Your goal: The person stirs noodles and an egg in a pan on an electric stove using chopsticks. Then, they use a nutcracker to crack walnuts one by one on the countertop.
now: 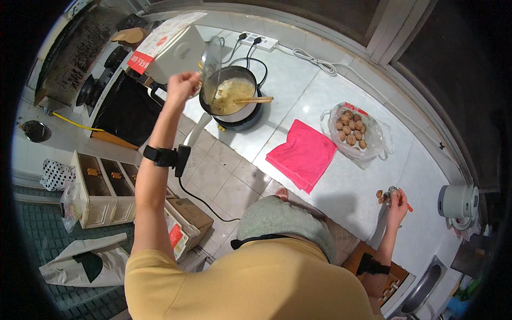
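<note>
My left hand (184,87) grips the edge or knob of a glass lid (212,66), which is tilted nearly upright over the left side of a pot (247,117). Pale, foamy food cooks in the pot, and wooden chopsticks (256,100) rest across its rim. Beneath the pot is a dark round hot plate (242,125). Far to the right, my right hand (397,205) holds a small metal object (393,189) that I cannot name, close to some walnut shell pieces (380,195) on the counter. A red-tipped item (409,207) shows beside that hand.
A pink cloth (303,157) lies on the white counter (296,90), near a plastic bag (374,148) holding walnuts (351,127). A power strip (259,41) with cords stands behind the pot. A box (180,50) is at the left, a grey appliance (460,201) and a sink (424,290) at the right.
</note>
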Demonstrator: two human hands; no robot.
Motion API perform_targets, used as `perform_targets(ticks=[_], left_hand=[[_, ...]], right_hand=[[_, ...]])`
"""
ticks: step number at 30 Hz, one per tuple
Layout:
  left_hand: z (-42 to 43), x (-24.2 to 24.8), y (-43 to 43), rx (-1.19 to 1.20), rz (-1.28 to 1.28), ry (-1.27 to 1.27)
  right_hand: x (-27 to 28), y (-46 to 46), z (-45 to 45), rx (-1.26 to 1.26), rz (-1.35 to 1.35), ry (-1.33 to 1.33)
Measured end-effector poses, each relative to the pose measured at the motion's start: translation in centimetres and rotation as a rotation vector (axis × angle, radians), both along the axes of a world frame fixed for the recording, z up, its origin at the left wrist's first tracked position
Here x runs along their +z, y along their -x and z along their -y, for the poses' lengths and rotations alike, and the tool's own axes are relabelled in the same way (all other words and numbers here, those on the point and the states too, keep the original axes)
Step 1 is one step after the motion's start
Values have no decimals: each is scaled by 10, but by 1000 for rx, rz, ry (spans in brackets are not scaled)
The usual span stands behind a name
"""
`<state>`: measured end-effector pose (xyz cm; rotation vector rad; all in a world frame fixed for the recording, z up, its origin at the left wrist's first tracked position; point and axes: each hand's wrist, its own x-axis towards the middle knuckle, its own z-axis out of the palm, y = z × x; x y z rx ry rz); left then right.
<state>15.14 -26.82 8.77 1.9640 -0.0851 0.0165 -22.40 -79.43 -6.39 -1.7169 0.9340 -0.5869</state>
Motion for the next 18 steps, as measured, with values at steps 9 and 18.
perform_targets(ticks=[9, 18], left_hand=[[11, -2, 5, 42, -16, -47], [3, -3, 5, 78, -18, 35]], right_hand=[[-3, -2, 4, 9, 13, 21], [5, -3, 6, -40, 8, 42]])
